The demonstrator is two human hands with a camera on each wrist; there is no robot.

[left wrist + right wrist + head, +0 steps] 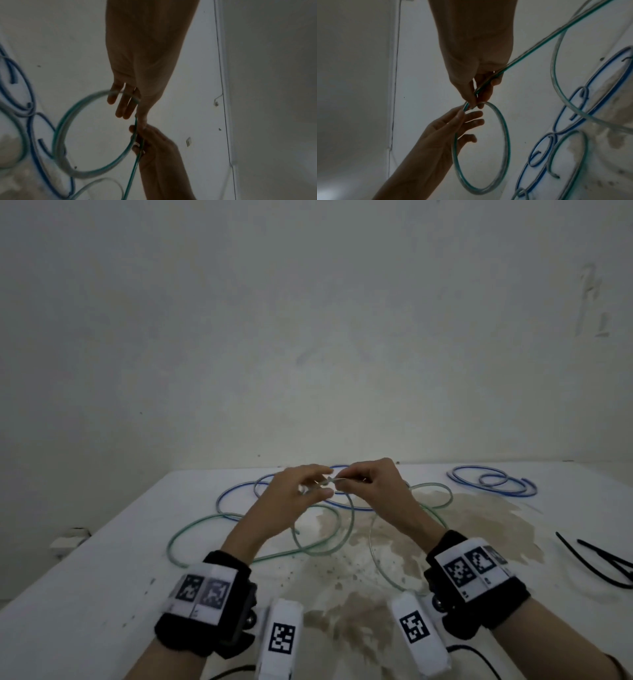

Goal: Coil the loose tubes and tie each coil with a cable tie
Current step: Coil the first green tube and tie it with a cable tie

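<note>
Green translucent tube (506,138), round loop, hand-pinched

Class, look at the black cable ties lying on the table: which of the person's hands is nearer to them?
Right. The right hand pinches the green tube mid-table, on the side of the black cable ties; the left hand, gripping the same tube, is farther away.

From my head view, the black cable ties (597,566) run off the right edge, so I cannot count them. My right hand (371,486) hides where the green tube (329,546) passes through my fingers (346,478). At my left wrist, the green loop (72,121) smears with motion blur.
</note>
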